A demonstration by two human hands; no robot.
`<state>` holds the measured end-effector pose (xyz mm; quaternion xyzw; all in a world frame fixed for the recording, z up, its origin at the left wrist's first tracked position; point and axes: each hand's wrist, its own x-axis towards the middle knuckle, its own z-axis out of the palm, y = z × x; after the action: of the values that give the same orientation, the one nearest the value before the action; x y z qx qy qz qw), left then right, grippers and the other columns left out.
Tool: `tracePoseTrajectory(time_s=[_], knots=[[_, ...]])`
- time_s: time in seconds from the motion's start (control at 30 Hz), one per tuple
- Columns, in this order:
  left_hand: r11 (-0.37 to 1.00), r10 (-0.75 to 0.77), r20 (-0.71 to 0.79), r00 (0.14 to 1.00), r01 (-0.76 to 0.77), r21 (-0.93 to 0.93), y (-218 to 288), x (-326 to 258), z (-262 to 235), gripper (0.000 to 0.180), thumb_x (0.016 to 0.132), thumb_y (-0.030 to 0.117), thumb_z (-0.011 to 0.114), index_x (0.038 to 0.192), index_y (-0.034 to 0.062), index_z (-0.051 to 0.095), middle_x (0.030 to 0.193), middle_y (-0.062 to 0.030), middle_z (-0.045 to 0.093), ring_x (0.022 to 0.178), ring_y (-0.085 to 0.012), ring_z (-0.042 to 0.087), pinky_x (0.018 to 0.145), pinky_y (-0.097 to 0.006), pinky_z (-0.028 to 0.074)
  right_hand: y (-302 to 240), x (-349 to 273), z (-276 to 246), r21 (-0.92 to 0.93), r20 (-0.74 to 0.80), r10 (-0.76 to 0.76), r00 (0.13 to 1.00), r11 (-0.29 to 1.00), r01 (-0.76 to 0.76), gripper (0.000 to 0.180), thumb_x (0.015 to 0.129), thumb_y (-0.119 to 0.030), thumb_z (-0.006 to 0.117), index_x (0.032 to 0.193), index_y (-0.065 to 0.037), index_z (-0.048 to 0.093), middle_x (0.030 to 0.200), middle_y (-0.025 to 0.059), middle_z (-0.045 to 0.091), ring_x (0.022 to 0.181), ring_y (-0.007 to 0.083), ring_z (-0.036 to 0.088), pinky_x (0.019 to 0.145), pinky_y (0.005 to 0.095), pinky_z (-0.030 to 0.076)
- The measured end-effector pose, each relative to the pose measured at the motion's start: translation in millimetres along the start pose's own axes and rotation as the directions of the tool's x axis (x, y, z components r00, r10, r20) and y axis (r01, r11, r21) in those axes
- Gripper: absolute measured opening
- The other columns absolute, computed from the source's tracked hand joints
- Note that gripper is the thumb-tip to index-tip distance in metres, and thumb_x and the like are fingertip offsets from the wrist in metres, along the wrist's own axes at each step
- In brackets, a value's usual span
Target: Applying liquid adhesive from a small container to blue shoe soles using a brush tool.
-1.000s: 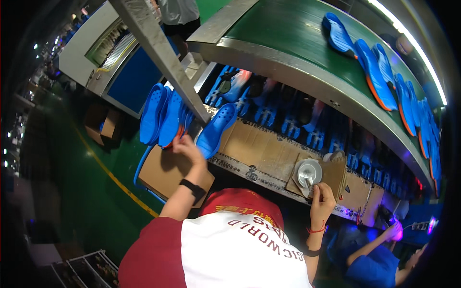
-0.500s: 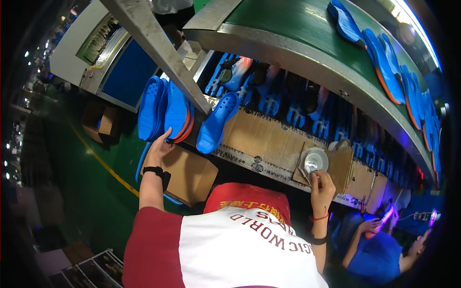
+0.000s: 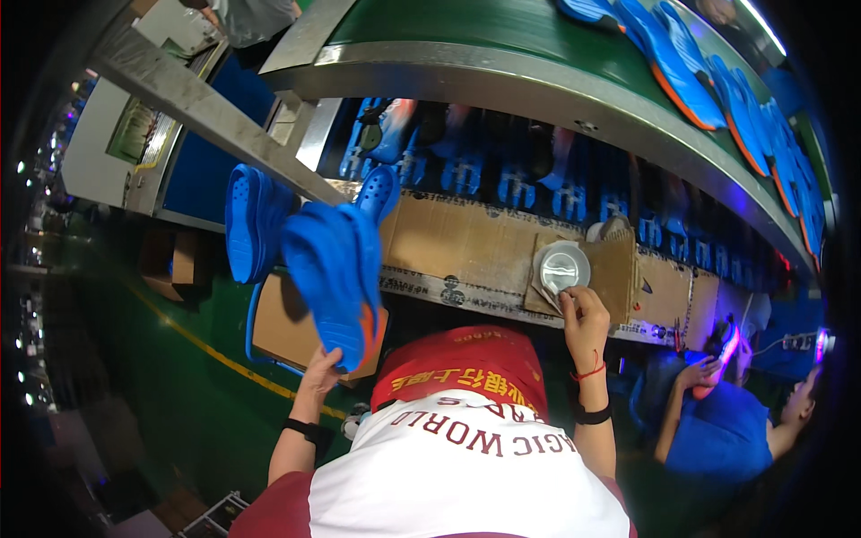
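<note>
My left hand [image 3: 325, 366] is closed on the lower end of a blue foam shoe sole [image 3: 325, 278] with an orange underside. Motion blurs the sole, and I cannot tell whether a second one is held with it. Left of it, several blue soles with holes at one end [image 3: 247, 224] stand together. Behind it shows the perforated end of another blue sole [image 3: 378, 190]. My right hand [image 3: 585, 314] pinches at the near rim of a small white cup [image 3: 574, 255] holding whitish content. What lies between those fingertips is too small to make out.
A cardboard-covered ledge [image 3: 448, 235] carries the cup. Above it runs a green conveyor [image 3: 502, 22] with blue soles, over a rack of blue shoe parts [image 3: 462, 175]. A metal bar [image 3: 202, 112] crosses left. A cardboard box [image 3: 287, 318] sits below; a person in blue [image 3: 717, 430] works at right.
My left hand has drawn a blue sole off the ledge toward me, down and slightly right. The right hand remains at the cup's rim. The whole view has shifted a little.
</note>
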<state>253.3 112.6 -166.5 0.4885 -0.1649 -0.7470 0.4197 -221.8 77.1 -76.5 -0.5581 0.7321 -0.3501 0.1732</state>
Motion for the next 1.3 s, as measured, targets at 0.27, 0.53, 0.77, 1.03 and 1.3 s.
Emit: tracePoseTrajectory(time_s=[0.27, 0.53, 0.77, 1.03, 1.3], knots=[[0.955, -0.283, 0.280, 0.918, 0.296, -0.005, -47.6, 120.1, 161.7, 0.057, 0.086, 0.008, 0.067, 0.135, 0.0054, 0.036, 0.129, -0.0114, 0.049, 0.118, -0.0241, 0.050, 0.100, -0.042, 0.043, 27.9, -9.0, -3.8, -0.049, 0.005, 0.049, 0.999, 0.998, -0.048, 0.009, 0.082, -0.010, 0.065, 0.086, -0.002, 0.065, 0.084, 0.0132, 0.063, 0.063, 0.0298, 0.059, 0.058, 0.0357, 0.046], [0.950, -0.306, 0.196, 0.932, 0.312, -0.003, -103.1, 147.0, 213.6, 0.054, 0.084, 0.011, 0.071, 0.128, 0.0029, 0.040, 0.123, -0.0119, 0.052, 0.113, -0.0232, 0.053, 0.095, -0.038, 0.048, 55.2, -0.2, 16.6, -0.194, -0.024, -0.012, 1.000, 0.981, 0.007, 0.010, 0.084, -0.013, 0.063, 0.087, -0.004, 0.065, 0.087, 0.0131, 0.062, 0.075, 0.0364, 0.062, 0.065, 0.0426, 0.049], [0.709, -0.283, -0.077, 0.956, 0.263, 0.655, -51.1, 131.1, 219.4, 0.062, 0.080, 0.029, 0.074, 0.126, 0.0023, 0.042, 0.116, -0.0139, 0.053, 0.110, -0.0235, 0.052, 0.096, -0.036, 0.041, 97.5, 16.1, 50.8, -0.347, 0.057, -0.061, 0.997, 0.935, 0.077, 0.011, 0.085, -0.018, 0.060, 0.085, -0.007, 0.063, 0.086, 0.0138, 0.060, 0.068, 0.0359, 0.063, 0.059, 0.0447, 0.051], [0.186, 0.707, -0.433, 0.559, 0.444, 0.877, 46.8, 186.1, 22.3, 0.081, 0.073, 0.028, 0.076, 0.135, 0.0015, 0.030, 0.139, -0.0212, 0.024, 0.120, -0.0407, 0.038, 0.099, -0.048, 0.035, 90.6, 21.2, 55.6, -0.368, 0.123, -0.099, 0.988, 0.920, 0.138, 0.013, 0.086, -0.018, 0.059, 0.087, -0.006, 0.062, 0.090, 0.0140, 0.059, 0.068, 0.0352, 0.063, 0.059, 0.0437, 0.051], [0.931, 0.004, -0.129, 0.992, 0.044, 0.361, 78.7, 167.5, 3.6, 0.022, 0.089, 0.023, 0.064, 0.104, 0.0102, 0.056, 0.086, -0.0008, 0.059, 0.074, -0.0118, 0.057, 0.066, -0.026, 0.046, 88.8, 21.8, 49.4, -0.381, 0.207, -0.036, 0.978, 0.917, 0.114, 0.014, 0.086, -0.018, 0.058, 0.087, -0.006, 0.064, 0.089, 0.0145, 0.061, 0.072, 0.0360, 0.063, 0.063, 0.0453, 0.051]])
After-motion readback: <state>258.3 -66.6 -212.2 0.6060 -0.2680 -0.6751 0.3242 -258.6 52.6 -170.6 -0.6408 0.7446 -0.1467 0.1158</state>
